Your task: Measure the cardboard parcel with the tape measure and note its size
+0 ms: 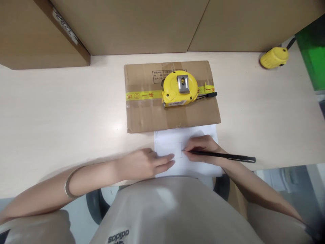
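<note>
A black pen (223, 155) is gripped in my right hand (204, 145), its tip touching a white sheet of paper (188, 134). Thin lines forming a box-like outline show on the sheet near the tip. My left hand (147, 163) rests on the paper's left part, with two fingers stretched out toward the drawn lines. Just beyond the sheet lies a flat cardboard box (146, 118) banded with yellow printed tape. On top of that box sits a yellow tape measure (175, 89) with a metal clip and a black wrist cord.
Large cardboard boxes (142, 27) stand along the back of the pale table (63, 118). Another cardboard box (43, 40) juts forward at the left. A second yellow tape measure (274, 57) lies at the back right. The table's front edge runs close to my body.
</note>
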`<state>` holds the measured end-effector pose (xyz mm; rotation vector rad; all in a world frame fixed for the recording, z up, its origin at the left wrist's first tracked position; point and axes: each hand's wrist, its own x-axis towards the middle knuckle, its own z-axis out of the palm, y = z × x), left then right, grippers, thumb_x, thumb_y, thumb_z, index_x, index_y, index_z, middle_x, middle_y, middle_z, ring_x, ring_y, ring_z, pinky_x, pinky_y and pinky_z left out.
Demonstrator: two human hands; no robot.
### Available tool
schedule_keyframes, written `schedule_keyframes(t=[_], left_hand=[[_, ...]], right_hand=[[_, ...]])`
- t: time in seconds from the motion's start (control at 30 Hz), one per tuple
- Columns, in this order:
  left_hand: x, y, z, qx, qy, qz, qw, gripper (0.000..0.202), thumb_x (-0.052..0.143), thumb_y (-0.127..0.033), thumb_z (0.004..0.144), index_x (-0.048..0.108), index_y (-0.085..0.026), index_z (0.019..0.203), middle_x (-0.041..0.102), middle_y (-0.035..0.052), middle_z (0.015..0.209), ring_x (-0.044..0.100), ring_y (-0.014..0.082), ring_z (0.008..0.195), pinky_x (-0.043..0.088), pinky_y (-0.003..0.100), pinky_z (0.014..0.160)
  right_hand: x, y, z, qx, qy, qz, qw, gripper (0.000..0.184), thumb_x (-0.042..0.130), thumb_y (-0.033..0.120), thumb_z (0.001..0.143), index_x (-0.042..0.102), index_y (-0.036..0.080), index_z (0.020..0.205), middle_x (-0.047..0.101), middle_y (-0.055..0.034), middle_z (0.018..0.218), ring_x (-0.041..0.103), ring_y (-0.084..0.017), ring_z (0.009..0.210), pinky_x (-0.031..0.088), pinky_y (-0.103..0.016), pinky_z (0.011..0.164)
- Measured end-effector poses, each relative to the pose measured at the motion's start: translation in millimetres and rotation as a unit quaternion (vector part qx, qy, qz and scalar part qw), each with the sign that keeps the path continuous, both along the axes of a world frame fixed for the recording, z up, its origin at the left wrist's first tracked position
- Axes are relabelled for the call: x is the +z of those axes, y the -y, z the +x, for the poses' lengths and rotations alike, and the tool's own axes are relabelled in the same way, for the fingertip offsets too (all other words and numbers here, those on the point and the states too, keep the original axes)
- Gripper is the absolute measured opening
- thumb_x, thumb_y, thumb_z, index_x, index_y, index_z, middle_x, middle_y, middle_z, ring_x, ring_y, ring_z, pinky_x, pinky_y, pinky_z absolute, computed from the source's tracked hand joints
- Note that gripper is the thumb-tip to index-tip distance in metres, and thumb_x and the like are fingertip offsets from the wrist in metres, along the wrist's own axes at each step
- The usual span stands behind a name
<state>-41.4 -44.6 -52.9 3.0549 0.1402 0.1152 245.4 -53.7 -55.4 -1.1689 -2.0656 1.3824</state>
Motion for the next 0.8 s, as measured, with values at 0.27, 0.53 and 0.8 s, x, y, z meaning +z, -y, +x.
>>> schedule_keyframes(t=[0.27,0.53,0.8], left_hand=[[0.7,0.1,-1.6,0.002,0.01,-0.008,1.0,0.045,0.045,-0.008,0.095,0.055,-0.017,0.138,0.061,0.0074,0.144,0.065,0.0098,0.062,0.053,0.03,0.059],[1.2,-0.7,-0.2,0.002,0.008,-0.012,1.0,0.047,0.047,-0.008,0.094,0.054,-0.017,0.14,0.061,0.0081,0.143,0.066,0.0102,0.062,0.054,0.031,0.06],[-0.4,-0.7,-0.9,0.003,0.007,-0.011,1.0,0.046,0.044,-0.008,0.096,0.054,-0.018,0.14,0.061,0.0069,0.144,0.066,0.0105,0.062,0.053,0.031,0.059]], right_hand=[[-0.2,0.7,1.1,0.007,-0.007,0.0,1.0,0.022,0.06,0.019,0.09,0.062,0.016,0.068,0.06,-0.0001,0.062,0.049,-0.009,0.057,0.035,-0.023,0.052],[-4.7,1.0,0.5,0.008,0.01,0.012,1.0,0.02,0.063,0.022,0.089,0.065,0.017,0.069,0.061,0.0008,0.063,0.05,-0.008,0.057,0.038,-0.022,0.052],[-9.3,2.8,-0.5,0.003,0.008,0.046,0.999,0.017,0.064,0.015,0.084,0.064,0.018,0.066,0.059,0.0022,0.058,0.048,-0.007,0.053,0.036,-0.02,0.049]])
